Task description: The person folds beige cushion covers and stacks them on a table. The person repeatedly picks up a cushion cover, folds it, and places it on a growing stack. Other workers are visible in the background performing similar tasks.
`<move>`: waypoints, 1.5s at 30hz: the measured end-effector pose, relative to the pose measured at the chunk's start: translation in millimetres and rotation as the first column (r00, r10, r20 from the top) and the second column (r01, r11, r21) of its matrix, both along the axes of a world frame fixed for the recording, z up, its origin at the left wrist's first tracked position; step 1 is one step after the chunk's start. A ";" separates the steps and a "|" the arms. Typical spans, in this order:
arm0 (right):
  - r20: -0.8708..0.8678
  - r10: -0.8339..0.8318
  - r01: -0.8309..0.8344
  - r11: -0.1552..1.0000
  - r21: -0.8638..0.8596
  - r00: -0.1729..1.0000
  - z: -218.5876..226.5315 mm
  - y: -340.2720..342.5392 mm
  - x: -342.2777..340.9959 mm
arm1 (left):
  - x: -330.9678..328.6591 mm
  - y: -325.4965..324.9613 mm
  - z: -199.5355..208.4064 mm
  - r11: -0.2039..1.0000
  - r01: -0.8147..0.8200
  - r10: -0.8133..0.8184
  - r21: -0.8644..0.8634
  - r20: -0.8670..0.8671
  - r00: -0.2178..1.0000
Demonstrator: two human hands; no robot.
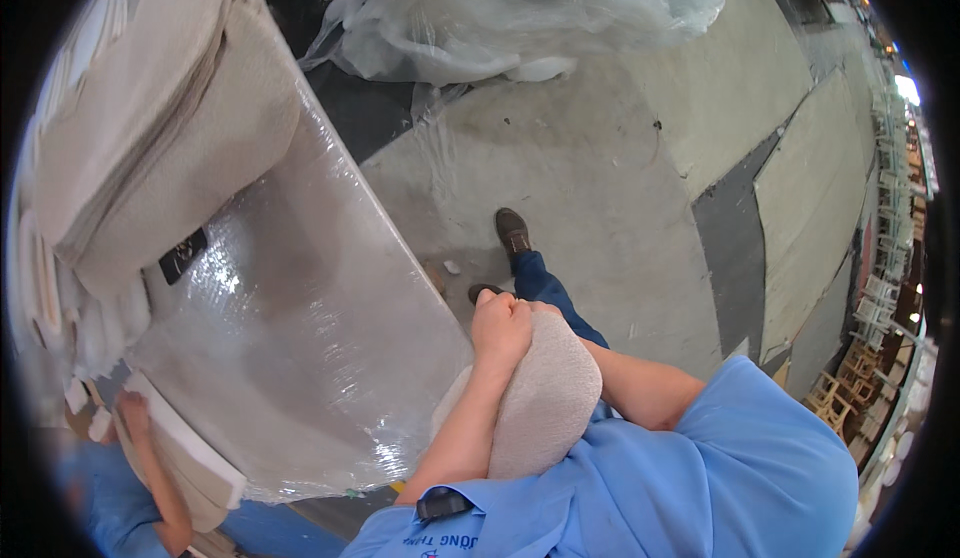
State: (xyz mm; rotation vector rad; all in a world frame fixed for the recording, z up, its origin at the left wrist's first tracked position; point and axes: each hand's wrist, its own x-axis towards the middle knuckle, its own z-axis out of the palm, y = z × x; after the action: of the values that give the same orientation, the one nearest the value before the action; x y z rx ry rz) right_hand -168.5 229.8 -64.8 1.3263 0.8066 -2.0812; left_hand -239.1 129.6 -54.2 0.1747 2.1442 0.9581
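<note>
Both hands (pixel 502 332) touch the beige cushion (pixel 550 393) along its far edge.

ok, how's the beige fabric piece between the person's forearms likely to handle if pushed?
The beige fabric piece probably gives somewhat under pressure: its rounded, bulging outline looks padded. It's likely not very slippery, since the surface looks matte and textured. Weight is unclear; any filling is hidden.

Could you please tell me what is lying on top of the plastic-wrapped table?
Beige fabric-covered pieces lie on the upper-left end of the table, with a dark tag by their lower edge. Whatever lies beneath these pieces is covered and cannot be seen.
</note>
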 end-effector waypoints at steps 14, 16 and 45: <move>-0.178 -0.116 0.077 0.973 -0.216 0.977 -14.0 -6.2 7.9 | -12.0 -17.2 12.7 0.997 0.063 -0.063 -0.040 0.002 0.998; -0.018 -0.144 0.133 0.950 -0.284 0.989 -22.6 -14.1 14.5 | 0.7 -39.7 37.4 1.000 -0.018 0.018 -0.005 0.002 1.000; 0.220 0.836 -0.095 -0.306 0.947 -0.502 142.5 -70.5 -119.8 | 107.5 -217.6 124.7 0.896 -0.436 0.429 -0.083 -0.091 0.899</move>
State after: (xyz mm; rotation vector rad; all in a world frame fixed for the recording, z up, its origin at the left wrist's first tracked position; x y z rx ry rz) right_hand -288.3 159.3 77.8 -0.8744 2.3084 -0.4962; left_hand -131.7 -88.0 70.5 -0.3417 2.3416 1.0977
